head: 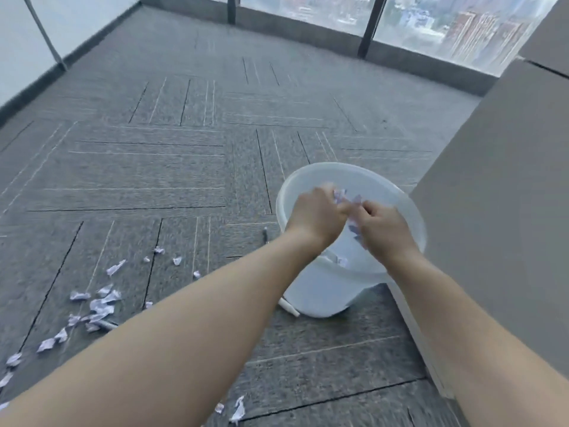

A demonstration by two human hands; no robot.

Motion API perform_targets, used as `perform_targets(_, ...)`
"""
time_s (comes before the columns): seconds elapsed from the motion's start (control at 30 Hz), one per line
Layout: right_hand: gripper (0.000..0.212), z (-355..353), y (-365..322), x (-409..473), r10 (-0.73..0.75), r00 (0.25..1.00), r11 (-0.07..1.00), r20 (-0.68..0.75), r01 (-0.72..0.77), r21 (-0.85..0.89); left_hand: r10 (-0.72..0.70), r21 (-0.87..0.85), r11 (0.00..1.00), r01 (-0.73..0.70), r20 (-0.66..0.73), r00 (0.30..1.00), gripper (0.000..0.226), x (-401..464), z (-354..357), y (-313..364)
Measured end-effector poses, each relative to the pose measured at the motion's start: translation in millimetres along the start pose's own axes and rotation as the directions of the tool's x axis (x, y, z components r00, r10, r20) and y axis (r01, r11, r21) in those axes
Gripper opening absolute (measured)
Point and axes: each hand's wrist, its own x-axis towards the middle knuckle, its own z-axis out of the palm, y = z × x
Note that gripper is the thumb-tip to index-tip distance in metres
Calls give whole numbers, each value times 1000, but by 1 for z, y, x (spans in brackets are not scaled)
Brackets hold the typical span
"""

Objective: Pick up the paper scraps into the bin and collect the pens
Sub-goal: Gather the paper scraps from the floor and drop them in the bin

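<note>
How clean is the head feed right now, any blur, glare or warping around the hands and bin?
Head view: left hand and right hand motion-smeared over the bin, the paper scraps between them soft; wide-angle bending at the frame edges; windows washed out by daylight; floor scraps readable, shadows faint.

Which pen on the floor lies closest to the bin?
The white pen, lying against the base of the bin. The dark pen is a little off its left side; another pen lies far left among paper scraps.

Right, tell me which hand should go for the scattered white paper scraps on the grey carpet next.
Left hand: the crumpled white paper scraps lie on its side; the white plastic bin is by the right hand.
</note>
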Motion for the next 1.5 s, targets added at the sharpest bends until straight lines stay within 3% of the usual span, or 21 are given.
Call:
perform_targets(0.03,37,-3,3,2,39,998,996,59,-33,-86,-46,111,993,34,102,994,26,3,6,-3)
perform_targets(0.1,35,-9,2,3,83,993,953,83,-55,-299,-96,334,942,19,216,972,44,5,13,-6)
perform_targets(0.17,34,-15,-2,3,41,999,913,25,-28,-406,-36,391,919,-42,189,981,50,2,10,-7)
perform_targets(0.3,28,-2,-26,-2,-175,982,953,-76,150,-262,244,168,956,-239,-5,970,35,-8,-29,-26)
perform_targets(0.4,23,28,-56,-20,-362,930,929,-61,354,-113,283,233,935,-268,-35,958,33,-27,-81,-75)
perform_targets(0.53,16,93,-85,-63,-531,838,845,127,535,-3,103,408,907,-109,37,994,35,-89,-153,-171)
perform_targets(0.63,16,162,-84,-94,-586,701,765,406,644,-10,-98,518,853,63,42,994,33,-155,-189,-240)
perform_targets(0.73,19,233,-72,-120,-516,542,655,663,748,-102,-255,564,804,189,40,966,21,-223,-206,-301)
perform_targets(0.83,16,292,-65,-141,-402,469,579,786,796,-179,-332,561,774,293,-34,943,16,-276,-205,-345)
perform_targets(0.9,16,324,-65,-152,-372,470,577,801,793,-198,-341,589,715,375,-174,924,20,-302,-201,-365)
perform_targets(1.0,31,365,-67,-170,-381,448,594,809,789,-157,-451,580,580,572,-356,819,44,-327,-200,-387)
perform_targets(1.07,46,391,-73,-183,-359,418,599,834,789,-137,-515,556,502,663,-423,745,55,-338,-209,-403)
perform_targets(1.2,61,432,-85,-196,-299,448,643,843,747,-169,-607,441,430,788,-504,614,66,-340,-234,-434)
perform_targets(1.27,62,450,-88,-195,-312,450,609,837,771,-187,-626,426,409,807,-513,587,69,-339,-241,-446)
perform_targets(1.4,62,468,-89,-196,-280,505,689,817,698,-195,-626,346,479,807,-509,590,68,-331,-243,-458)
perform_targets(1.5,52,458,-80,-216,-396,389,667,832,744,-31,-557,232,644,729,-511,655,56,-326,-236,-457)
